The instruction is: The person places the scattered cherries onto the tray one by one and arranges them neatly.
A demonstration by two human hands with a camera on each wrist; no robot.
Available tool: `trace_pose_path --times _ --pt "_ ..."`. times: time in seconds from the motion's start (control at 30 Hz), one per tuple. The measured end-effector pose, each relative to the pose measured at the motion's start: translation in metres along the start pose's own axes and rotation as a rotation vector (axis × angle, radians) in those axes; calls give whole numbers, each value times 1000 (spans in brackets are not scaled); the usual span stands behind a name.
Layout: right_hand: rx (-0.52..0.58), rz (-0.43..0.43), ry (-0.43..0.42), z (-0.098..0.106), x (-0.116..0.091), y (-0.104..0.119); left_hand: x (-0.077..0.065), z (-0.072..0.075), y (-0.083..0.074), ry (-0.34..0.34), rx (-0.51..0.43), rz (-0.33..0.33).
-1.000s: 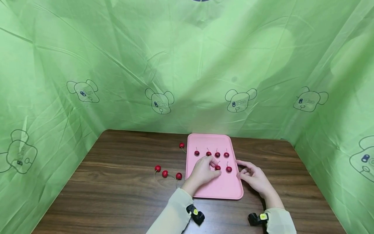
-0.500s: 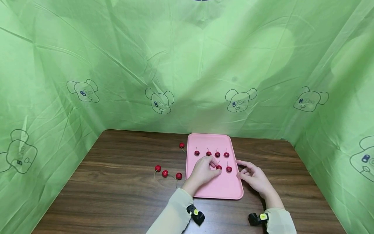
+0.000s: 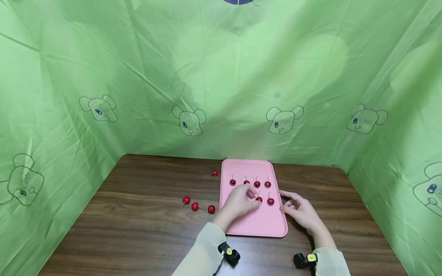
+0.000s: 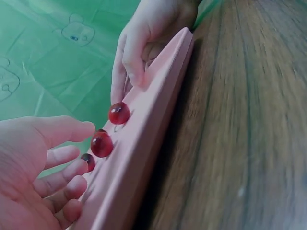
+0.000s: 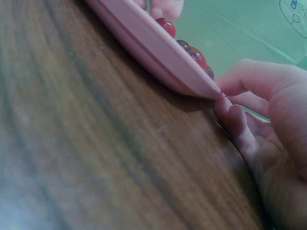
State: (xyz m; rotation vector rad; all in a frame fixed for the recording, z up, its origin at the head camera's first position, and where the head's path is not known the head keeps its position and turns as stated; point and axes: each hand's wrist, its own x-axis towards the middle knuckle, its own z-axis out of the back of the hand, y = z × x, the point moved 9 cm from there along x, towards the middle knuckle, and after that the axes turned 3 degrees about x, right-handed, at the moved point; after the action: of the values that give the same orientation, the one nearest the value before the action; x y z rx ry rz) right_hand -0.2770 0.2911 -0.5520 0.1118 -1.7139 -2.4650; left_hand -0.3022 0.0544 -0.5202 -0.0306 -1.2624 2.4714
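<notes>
My left hand (image 3: 238,201) reaches over a pink tray (image 3: 246,226), thumb and fingers spread around a red cherry (image 3: 259,199). In the left wrist view the thumb tip stops just short of this cherry (image 4: 101,144), with a gap to the other fingers. Another cherry (image 3: 270,201) sits to its right, both stems pointing away. Behind them runs a row of several cherries (image 3: 257,184), one partly hidden by the left hand. My right hand (image 3: 302,211) holds the tray's right edge, thumb and fingers meeting at the rim (image 5: 192,76).
Left of the tray, three loose cherries (image 3: 195,206) lie on the brown wooden table (image 3: 145,230). One more cherry (image 3: 215,173) lies farther back, close beside the tray. A green curtain (image 3: 221,76) with printed bear heads surrounds the table's back and sides.
The cherry by my left fingers has shifted slightly right, towards its neighbour, and the fingers have loosened around it. My right hand has stayed at the tray's edge. The head view has tilted slightly.
</notes>
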Motion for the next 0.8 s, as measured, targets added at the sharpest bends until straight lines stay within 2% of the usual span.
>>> trace_pose_path --times 0.1,0.2,0.37,0.5,0.63,0.8 --pt "5 -8 4 -1 -2 -1 -3 3 -4 12 23 -5" --pt "7 -9 4 -2 -2 -2 -6 9 -8 3 97 -22" --pt "13 -5 0 -1 -1 -1 -12 23 -20 -15 218 -86" --pt "13 -6 1 -1 -1 1 -14 37 -28 -16 261 -145" --pt "12 -8 1 0 -1 0 -18 53 -30 9 251 -178" --pt "8 0 1 0 -1 1 -23 78 -32 53 165 -180"
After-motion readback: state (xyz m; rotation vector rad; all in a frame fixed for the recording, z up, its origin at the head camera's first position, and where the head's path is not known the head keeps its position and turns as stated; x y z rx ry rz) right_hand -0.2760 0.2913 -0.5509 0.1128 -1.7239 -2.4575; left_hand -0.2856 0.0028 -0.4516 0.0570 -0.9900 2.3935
